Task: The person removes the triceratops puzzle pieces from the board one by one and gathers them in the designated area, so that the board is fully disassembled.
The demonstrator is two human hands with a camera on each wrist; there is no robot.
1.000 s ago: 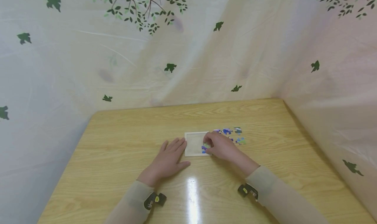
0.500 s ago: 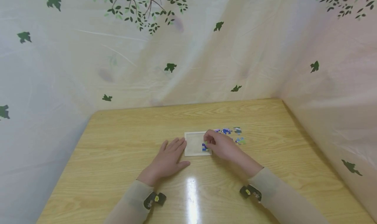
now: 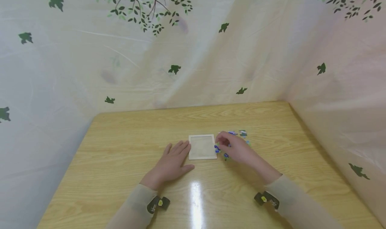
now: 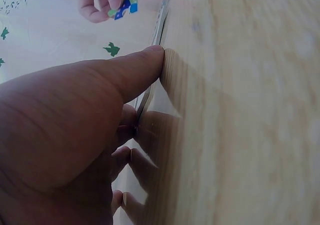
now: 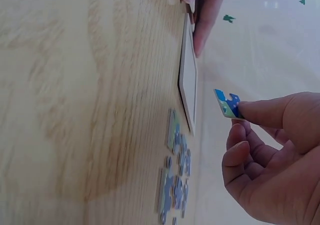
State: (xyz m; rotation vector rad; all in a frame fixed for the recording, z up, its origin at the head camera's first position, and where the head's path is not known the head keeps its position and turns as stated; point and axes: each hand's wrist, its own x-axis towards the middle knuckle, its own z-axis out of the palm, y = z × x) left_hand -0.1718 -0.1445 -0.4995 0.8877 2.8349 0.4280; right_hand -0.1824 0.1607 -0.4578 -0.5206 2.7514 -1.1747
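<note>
A shallow, light-coloured puzzle frame point(image 3: 202, 148) lies flat on the table, its inside bare. My left hand point(image 3: 170, 162) rests beside it, palm down with straight fingers; the fingertips are right at the frame's left edge. Thumb and fingers of my right hand point(image 3: 236, 148) pinch a jigsaw piece point(image 5: 227, 105) printed in blue and green. In the right wrist view that piece is raised above the table. Seen from the head, it overlaps the frame's right border. Several loose jigsaw pieces point(image 5: 176, 135) lie under and beyond the right hand, partly hidden by it.
The wooden table point(image 3: 126, 135) backs onto a pale curtain point(image 3: 199, 81) with printed leaves and birds, which also hangs at both sides. A dark wrist camera point(image 3: 158, 204) sits at the left sleeve, another wrist camera point(image 3: 266, 200) at the right.
My right hand has moved right, from over the inside of the frame to its right edge, carrying the pinched jigsaw piece. My left hand has stayed in place.
</note>
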